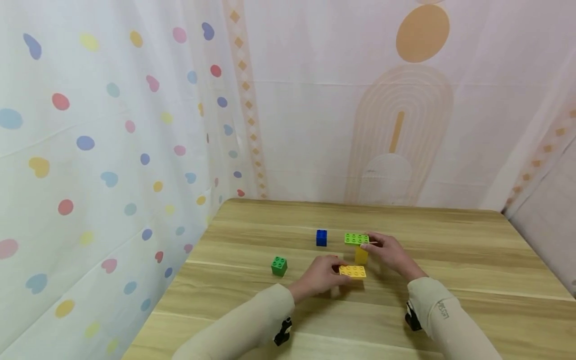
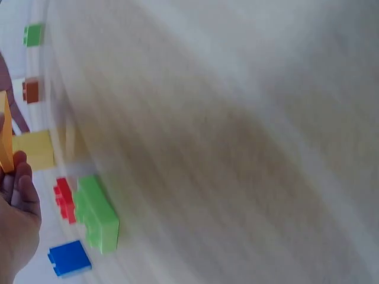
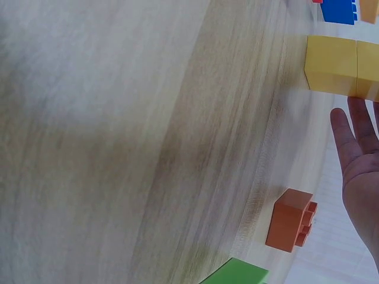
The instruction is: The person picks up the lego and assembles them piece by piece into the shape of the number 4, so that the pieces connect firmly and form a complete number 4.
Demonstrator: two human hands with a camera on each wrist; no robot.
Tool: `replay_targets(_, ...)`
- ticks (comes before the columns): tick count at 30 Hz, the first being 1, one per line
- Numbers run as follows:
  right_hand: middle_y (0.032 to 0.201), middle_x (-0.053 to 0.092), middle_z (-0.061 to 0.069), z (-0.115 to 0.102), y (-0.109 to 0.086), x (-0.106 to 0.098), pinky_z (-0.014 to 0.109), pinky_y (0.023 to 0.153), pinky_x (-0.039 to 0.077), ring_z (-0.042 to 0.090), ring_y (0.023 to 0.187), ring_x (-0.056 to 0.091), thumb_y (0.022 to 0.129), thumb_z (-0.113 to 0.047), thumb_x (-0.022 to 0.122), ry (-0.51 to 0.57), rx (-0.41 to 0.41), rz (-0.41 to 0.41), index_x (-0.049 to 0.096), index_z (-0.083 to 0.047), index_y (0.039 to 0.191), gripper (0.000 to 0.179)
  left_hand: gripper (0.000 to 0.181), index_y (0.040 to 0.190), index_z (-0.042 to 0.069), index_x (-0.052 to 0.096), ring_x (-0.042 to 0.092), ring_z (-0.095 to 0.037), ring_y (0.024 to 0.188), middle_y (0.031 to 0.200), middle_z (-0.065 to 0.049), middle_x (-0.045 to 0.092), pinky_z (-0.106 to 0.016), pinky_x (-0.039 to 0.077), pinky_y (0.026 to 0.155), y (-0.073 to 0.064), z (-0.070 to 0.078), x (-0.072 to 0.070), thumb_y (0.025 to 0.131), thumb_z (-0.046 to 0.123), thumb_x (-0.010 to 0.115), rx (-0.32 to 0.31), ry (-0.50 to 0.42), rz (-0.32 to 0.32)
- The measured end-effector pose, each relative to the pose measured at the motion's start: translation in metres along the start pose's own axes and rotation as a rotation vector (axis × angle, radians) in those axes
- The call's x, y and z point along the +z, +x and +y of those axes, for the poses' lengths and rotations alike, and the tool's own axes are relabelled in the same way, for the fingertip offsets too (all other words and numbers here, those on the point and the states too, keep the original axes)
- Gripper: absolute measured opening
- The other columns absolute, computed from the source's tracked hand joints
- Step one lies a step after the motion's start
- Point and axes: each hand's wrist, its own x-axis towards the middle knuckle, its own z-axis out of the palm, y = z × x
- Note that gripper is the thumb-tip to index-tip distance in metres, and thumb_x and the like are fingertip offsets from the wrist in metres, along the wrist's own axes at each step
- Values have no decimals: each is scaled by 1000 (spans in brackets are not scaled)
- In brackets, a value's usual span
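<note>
My left hand [image 1: 320, 275] grips a yellow toy brick [image 1: 352, 271] by its left end, between thumb and fingers, studs facing up. In the left wrist view that brick [image 2: 6, 133] shows only at the edge. A lime green brick [image 1: 356, 239] sits on top of a yellow block stack [image 1: 361, 255]. My right hand [image 1: 392, 254] pinches the right end of the lime brick, thumb in front and fingers behind. In the right wrist view, its fingertips [image 3: 355, 109] are right at the stack [image 3: 331, 65]. A red brick [image 2: 65, 201] is mostly hidden behind my left hand in the head view.
A blue brick [image 1: 321, 238] stands behind, left of the stack. Farther left is a green brick [image 1: 279, 266]. The right wrist view shows an orange-brown brick [image 3: 289, 220] and another green brick [image 3: 237, 273]. A patterned curtain [image 1: 306, 125] hangs behind the wooden table [image 1: 252, 225].
</note>
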Motion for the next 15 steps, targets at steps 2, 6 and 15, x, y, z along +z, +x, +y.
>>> replay_targets(2, 125, 63, 18, -1, 0, 0, 40, 86, 50, 26, 107, 59, 100, -27, 63, 6, -1, -2, 52, 3, 140, 52, 34, 115, 9, 73, 56, -2, 80, 95, 9, 66, -21, 49, 69, 2, -2, -5, 86, 26, 79, 4, -8, -2)
replay_targets(6, 125, 63, 19, -1, 0, 0, 40, 86, 51, 27, 108, 60, 100, -29, 63, 12, -6, -9, 52, 4, 140, 53, 35, 119, 10, 72, 57, -5, 85, 105, 5, 67, -22, 49, 73, 3, -4, -16, 88, 26, 77, 5, -31, -1)
replay_targets(15, 125, 63, 16, 3, 2, -2, 41, 90, 49, 26, 110, 58, 99, -30, 63, 8, 9, 0, 54, 0, 139, 51, 35, 122, 13, 70, 57, -11, 80, 100, 6, 65, -26, 49, 66, 8, -6, -37, 90, 26, 75, -7, -93, 30)
